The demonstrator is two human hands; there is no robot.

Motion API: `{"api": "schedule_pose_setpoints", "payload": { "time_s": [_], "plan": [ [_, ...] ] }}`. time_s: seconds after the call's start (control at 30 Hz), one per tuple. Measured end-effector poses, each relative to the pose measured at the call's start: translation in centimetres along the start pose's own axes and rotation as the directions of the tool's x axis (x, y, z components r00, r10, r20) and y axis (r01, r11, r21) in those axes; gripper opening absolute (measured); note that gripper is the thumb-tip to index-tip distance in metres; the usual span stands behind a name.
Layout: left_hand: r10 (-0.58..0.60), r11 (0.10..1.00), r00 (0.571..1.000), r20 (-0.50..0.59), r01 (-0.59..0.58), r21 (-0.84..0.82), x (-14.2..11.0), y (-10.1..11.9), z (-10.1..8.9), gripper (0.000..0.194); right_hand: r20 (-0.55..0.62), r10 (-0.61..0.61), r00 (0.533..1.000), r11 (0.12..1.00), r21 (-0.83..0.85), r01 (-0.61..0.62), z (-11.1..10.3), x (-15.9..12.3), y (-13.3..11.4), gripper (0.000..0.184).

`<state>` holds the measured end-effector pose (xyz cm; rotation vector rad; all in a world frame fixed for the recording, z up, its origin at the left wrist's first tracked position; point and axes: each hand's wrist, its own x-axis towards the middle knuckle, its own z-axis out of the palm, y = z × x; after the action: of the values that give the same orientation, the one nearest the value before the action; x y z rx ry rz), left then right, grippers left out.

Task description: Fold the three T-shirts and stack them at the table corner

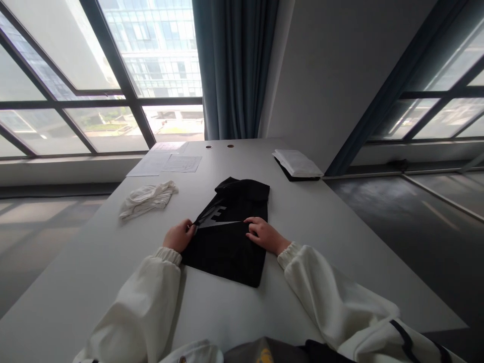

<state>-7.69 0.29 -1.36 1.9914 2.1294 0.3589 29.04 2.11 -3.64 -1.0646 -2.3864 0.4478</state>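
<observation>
A black garment (227, 252) with pale grey lettering lies partly folded on the white table (223, 322); its exact kind does not show. At the left end of its fold, my left hand (179, 236) pinches the cloth between thumb and fingers. My right hand (266, 236) holds the fold's edge near the right side, fingers curled and closed. The garment's far part is bunched up, and the near part is laid flat. To the left of it rests a crumpled white cloth (149, 199), apart from both hands.
Sheets of paper (181, 163) lie at the table's back left. A stack of folded white cloth or plastic (297, 163) sits on something black at the back right. Two round holes (230, 146) mark the far edge. Beyond it hangs a blue curtain (236, 70) beside windows.
</observation>
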Motion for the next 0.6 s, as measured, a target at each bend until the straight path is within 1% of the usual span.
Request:
{"api": "schedule_pose_setpoints", "payload": {
  "time_s": [0.1,0.17,0.23,0.33,0.4,0.47,0.5,0.53,0.57,0.6],
  "plan": [
    [-0.103,0.994,0.994,-0.019,0.103,-0.021,-0.1,-2.8,-0.5,0.026,-0.048,0.025,0.999,0.999,-0.045,-0.027,0.1,-0.2,0.4,0.025],
    [-0.116,0.992,0.993,-0.016,0.115,-0.042,-0.4,-4.3,-1.0,0.031,-0.082,0.048,0.995,0.996,-0.068,-0.054,0.0,-0.3,0.8,0.026],
    [-0.075,0.995,0.997,0.024,0.076,-0.069,-0.9,-5.4,-1.3,0.034,-0.107,0.070,0.992,0.995,-0.068,-0.077,-0.1,-0.6,1.3,0.026],
    [0.026,0.992,0.995,0.096,-0.014,-0.123,-1.3,-6.3,-1.4,0.030,-0.145,0.122,0.982,0.989,-0.071,-0.133,-0.4,-1.0,2.7,0.023],
    [0.076,0.983,0.992,0.097,-0.058,-0.173,-1.4,-6.6,-1.3,0.024,-0.201,0.174,0.964,0.974,-0.112,-0.199,-0.6,-1.2,4.0,0.019],
    [0.142,0.966,0.989,0.030,-0.132,-0.223,-1.2,-6.5,-1.1,0.023,-0.282,0.233,0.930,0.940,-0.178,-0.290,-0.8,-1.2,5.3,0.013],
    [0.197,0.953,0.980,-0.028,-0.198,-0.229,-1.2,-6.2,-0.9,0.028,-0.322,0.265,0.909,0.916,-0.210,-0.341,-0.9,-1.2,5.9,0.009],
    [0.268,0.934,0.959,-0.095,-0.283,-0.220,-1.1,-5.7,-0.8,0.031,-0.357,0.297,0.886,0.889,-0.236,-0.393,-1.0,-1.1,6.4,0.005],
    [0.347,0.907,0.925,-0.158,-0.374,-0.196,-1.2,-5.0,-0.8,0.032,-0.385,0.328,0.863,0.860,-0.256,-0.441,-1.0,-1.1,6.9,0.003],
    [0.423,0.873,0.881,-0.212,-0.459,-0.163,-1.3,-4.2,-0.7,0.030,-0.405,0.353,0.844,0.835,-0.270,-0.479,-1.0,-1.0,7.1,0.006]
  ]
}}
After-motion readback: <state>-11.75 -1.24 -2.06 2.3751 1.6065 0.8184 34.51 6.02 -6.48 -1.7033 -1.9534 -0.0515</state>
